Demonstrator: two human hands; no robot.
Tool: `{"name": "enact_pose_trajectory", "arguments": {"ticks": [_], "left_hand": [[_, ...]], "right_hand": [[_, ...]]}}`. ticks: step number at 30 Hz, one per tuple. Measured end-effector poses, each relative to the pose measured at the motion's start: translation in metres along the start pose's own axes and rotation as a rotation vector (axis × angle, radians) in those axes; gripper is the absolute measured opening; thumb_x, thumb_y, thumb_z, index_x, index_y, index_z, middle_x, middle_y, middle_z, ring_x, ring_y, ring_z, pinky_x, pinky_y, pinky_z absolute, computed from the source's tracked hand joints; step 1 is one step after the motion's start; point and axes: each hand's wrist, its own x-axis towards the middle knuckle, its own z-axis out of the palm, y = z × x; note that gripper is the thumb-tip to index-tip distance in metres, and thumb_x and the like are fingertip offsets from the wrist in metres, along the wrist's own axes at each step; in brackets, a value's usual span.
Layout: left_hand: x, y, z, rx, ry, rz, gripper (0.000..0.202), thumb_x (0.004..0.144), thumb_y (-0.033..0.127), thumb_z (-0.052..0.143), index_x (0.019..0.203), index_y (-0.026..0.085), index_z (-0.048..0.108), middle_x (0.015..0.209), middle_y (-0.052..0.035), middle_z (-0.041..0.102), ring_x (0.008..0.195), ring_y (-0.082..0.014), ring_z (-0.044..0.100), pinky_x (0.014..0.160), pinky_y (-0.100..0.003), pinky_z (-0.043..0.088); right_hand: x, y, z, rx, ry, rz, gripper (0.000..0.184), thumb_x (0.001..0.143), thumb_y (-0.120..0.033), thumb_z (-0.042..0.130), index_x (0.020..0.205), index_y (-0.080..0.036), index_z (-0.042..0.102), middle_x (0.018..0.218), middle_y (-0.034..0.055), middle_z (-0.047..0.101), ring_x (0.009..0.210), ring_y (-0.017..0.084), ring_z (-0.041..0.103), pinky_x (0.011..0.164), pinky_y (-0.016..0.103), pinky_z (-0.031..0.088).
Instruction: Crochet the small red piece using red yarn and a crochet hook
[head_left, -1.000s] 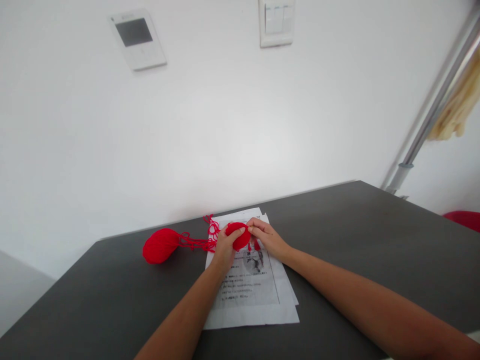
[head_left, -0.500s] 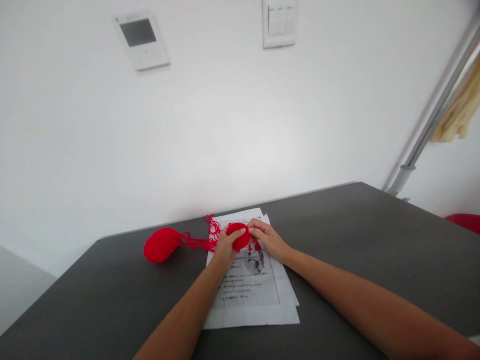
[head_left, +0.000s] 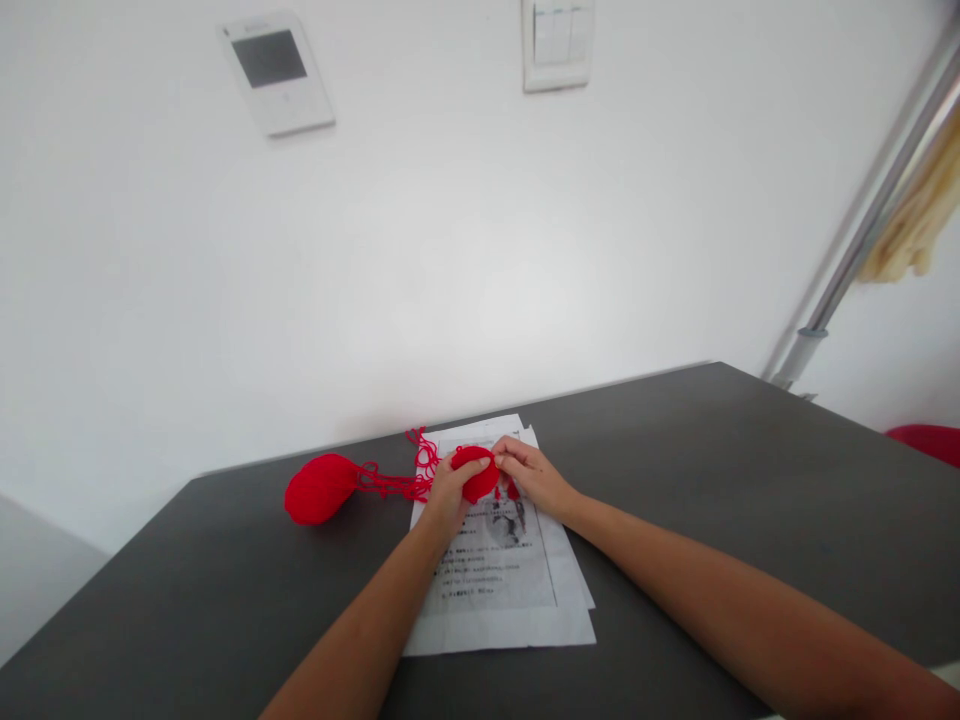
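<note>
My left hand (head_left: 450, 492) is closed around a red rounded yarn piece (head_left: 478, 482), its thumb lying across the front. At that piece's right edge, the thumb and fingers of my right hand (head_left: 531, 472) are pinched together; whether they grip the edge, a strand or a small tool is too small to tell. A red ball of yarn (head_left: 321, 490) rests on the table to the left. Loose red strands (head_left: 390, 485) run from it toward my left hand. Some red shows just below my right fingers, its kind unclear.
Printed paper sheets (head_left: 499, 625) lie under both hands on the dark grey table (head_left: 675, 470). A white wall rises behind, with a screen panel (head_left: 277, 75) and a switch plate (head_left: 557, 45). A metal pole (head_left: 862, 240) and a red object (head_left: 926, 443) are at the right.
The whole view has shifted slightly. Both hands keep their hold at the red piece, with only a tiny movement of the right fingers.
</note>
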Motion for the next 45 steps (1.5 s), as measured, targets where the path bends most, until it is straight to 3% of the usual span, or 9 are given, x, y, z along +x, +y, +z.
{"name": "enact_pose_trajectory", "arguments": {"ticks": [26,45], "left_hand": [[0.002,-0.003,-0.002,0.017,-0.018,0.029,0.020,0.054,0.018,0.073,0.069,0.013,0.061,0.059,0.0005,0.065,0.053,-0.0112,0.058,0.053,-0.021,0.045],[0.002,-0.002,-0.004,-0.037,-0.056,-0.085,0.017,0.053,0.017,0.072,0.065,0.012,0.062,0.056,-0.0008,0.064,0.049,-0.0104,0.057,0.047,-0.019,0.043]], "right_hand": [[-0.001,-0.003,0.001,-0.027,0.016,0.030,0.011,0.078,-0.028,0.047,0.073,-0.019,0.050,0.051,-0.0065,0.043,0.043,0.008,0.041,0.038,0.016,0.034],[-0.002,-0.009,0.001,0.026,-0.008,0.001,0.013,0.075,-0.030,0.049,0.068,-0.019,0.048,0.050,-0.0068,0.043,0.043,0.008,0.039,0.040,0.018,0.034]]}}
